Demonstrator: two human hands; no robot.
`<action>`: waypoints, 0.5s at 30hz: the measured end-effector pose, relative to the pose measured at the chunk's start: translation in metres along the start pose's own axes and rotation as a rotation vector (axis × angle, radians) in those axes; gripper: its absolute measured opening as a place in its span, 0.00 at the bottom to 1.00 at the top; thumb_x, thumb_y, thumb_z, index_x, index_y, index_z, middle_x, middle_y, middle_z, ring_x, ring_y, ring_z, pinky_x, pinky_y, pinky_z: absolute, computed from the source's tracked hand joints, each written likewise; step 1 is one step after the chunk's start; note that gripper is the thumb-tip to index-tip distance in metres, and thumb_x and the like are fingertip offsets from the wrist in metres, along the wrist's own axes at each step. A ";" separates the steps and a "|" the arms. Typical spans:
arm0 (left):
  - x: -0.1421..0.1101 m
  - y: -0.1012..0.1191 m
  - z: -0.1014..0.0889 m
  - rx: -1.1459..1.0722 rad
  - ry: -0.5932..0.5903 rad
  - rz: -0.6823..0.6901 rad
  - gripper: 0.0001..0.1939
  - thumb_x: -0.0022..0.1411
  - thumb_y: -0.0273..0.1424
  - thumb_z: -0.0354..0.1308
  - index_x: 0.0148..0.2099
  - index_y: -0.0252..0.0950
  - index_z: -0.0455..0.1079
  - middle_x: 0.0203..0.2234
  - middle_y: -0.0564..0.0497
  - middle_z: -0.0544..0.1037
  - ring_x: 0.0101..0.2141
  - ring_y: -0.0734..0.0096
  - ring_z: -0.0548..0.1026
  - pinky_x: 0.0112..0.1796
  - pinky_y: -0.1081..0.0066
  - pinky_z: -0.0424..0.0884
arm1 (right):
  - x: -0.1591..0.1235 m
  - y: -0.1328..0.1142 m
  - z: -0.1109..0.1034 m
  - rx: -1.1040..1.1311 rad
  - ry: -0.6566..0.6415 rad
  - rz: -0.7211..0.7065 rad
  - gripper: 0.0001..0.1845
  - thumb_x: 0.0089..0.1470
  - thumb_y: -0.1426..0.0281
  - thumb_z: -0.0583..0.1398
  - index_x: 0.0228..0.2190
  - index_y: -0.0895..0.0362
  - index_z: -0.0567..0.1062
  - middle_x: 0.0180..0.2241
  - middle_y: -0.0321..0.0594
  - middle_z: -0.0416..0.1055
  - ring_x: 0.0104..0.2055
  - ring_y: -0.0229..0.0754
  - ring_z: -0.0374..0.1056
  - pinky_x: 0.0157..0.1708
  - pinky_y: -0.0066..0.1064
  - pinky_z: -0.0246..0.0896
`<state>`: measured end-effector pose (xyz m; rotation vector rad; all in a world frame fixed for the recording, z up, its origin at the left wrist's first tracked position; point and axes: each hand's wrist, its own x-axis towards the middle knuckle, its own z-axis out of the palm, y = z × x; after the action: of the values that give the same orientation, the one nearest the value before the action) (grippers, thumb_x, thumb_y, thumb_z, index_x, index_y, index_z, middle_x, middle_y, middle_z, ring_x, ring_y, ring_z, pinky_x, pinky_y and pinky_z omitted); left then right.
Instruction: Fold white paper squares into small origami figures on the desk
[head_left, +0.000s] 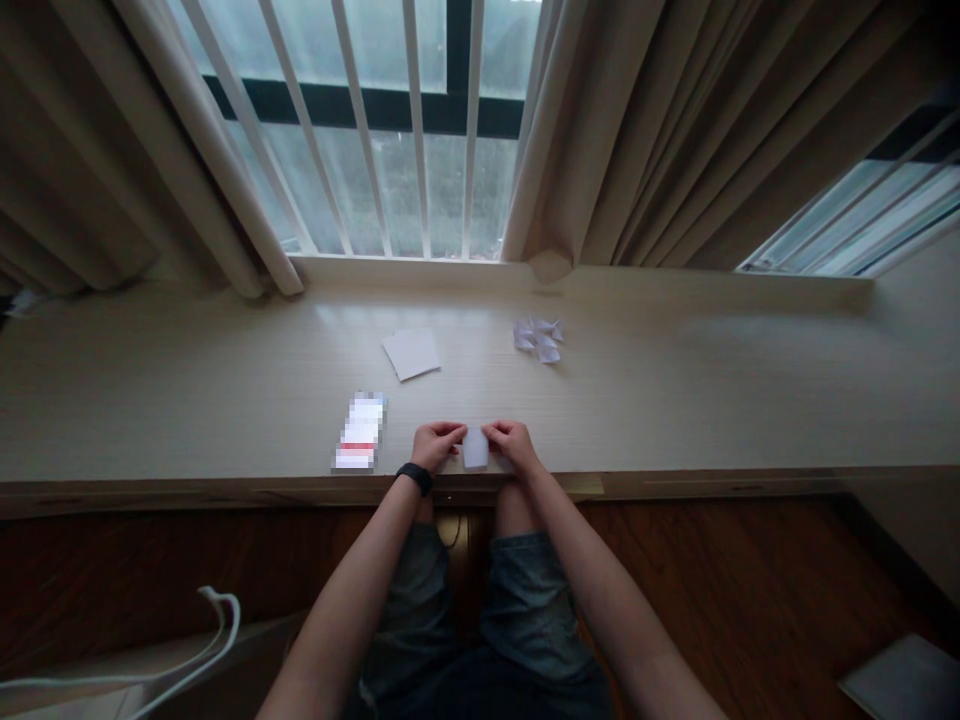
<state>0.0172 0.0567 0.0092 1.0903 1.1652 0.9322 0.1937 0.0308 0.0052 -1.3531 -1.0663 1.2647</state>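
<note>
Between my hands, close to the desk's front edge, is a small white piece of paper [475,449]. My left hand [436,444], with a dark band on its wrist, pinches the paper's upper left corner. At the upper right corner, my right hand [513,440] grips it between thumb and fingers. Farther back on the left lies a stack of white square paper [412,354]. Several small folded paper pieces [538,339] sit in a cluster to the right of that stack.
A phone [360,432], its screen blurred out, lies left of my hands. The pale desk [712,400] runs along a barred window [375,130] with curtains [637,130]. A white cord [225,625] and a light-coloured bag-like object are at lower left.
</note>
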 end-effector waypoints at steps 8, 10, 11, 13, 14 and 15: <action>-0.001 0.003 0.001 -0.004 0.046 -0.018 0.21 0.41 0.42 0.70 0.34 0.30 0.78 0.29 0.43 0.80 0.26 0.68 0.75 0.24 0.73 0.69 | -0.001 -0.003 0.001 -0.069 0.020 0.002 0.21 0.41 0.53 0.63 0.22 0.60 0.76 0.20 0.37 0.70 0.22 0.37 0.62 0.24 0.28 0.59; 0.001 0.002 0.001 -0.015 0.058 -0.014 0.21 0.42 0.42 0.70 0.34 0.30 0.78 0.29 0.43 0.80 0.26 0.69 0.75 0.24 0.73 0.69 | -0.001 -0.003 0.001 -0.070 -0.018 0.001 0.22 0.42 0.52 0.63 0.24 0.60 0.77 0.21 0.37 0.71 0.23 0.37 0.63 0.24 0.28 0.59; 0.001 0.001 0.000 -0.022 0.063 -0.010 0.21 0.42 0.42 0.70 0.34 0.30 0.78 0.29 0.43 0.80 0.26 0.70 0.74 0.25 0.73 0.69 | -0.002 -0.004 0.000 -0.084 -0.047 -0.003 0.22 0.42 0.52 0.63 0.24 0.60 0.77 0.21 0.37 0.71 0.23 0.37 0.63 0.24 0.28 0.59; 0.002 0.000 0.000 -0.033 0.069 -0.006 0.22 0.42 0.42 0.70 0.35 0.30 0.77 0.29 0.44 0.80 0.26 0.71 0.74 0.25 0.74 0.69 | -0.002 -0.005 -0.001 -0.131 -0.092 -0.013 0.22 0.42 0.52 0.63 0.23 0.60 0.76 0.19 0.35 0.69 0.21 0.36 0.61 0.22 0.27 0.56; 0.002 -0.001 0.000 -0.037 0.069 -0.008 0.22 0.42 0.42 0.70 0.35 0.30 0.77 0.29 0.44 0.80 0.26 0.71 0.74 0.25 0.74 0.69 | -0.002 -0.006 -0.001 -0.148 -0.100 -0.014 0.22 0.42 0.52 0.63 0.21 0.60 0.76 0.18 0.35 0.68 0.20 0.35 0.60 0.21 0.27 0.54; 0.002 -0.002 0.000 -0.041 0.068 -0.013 0.22 0.42 0.42 0.70 0.35 0.30 0.77 0.29 0.44 0.80 0.26 0.72 0.74 0.25 0.74 0.69 | -0.002 -0.007 -0.001 -0.150 -0.097 -0.011 0.22 0.42 0.52 0.63 0.20 0.60 0.75 0.17 0.34 0.67 0.19 0.34 0.58 0.21 0.26 0.53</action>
<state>0.0175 0.0587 0.0069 1.0240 1.2017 0.9857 0.1945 0.0295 0.0120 -1.4078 -1.2554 1.2735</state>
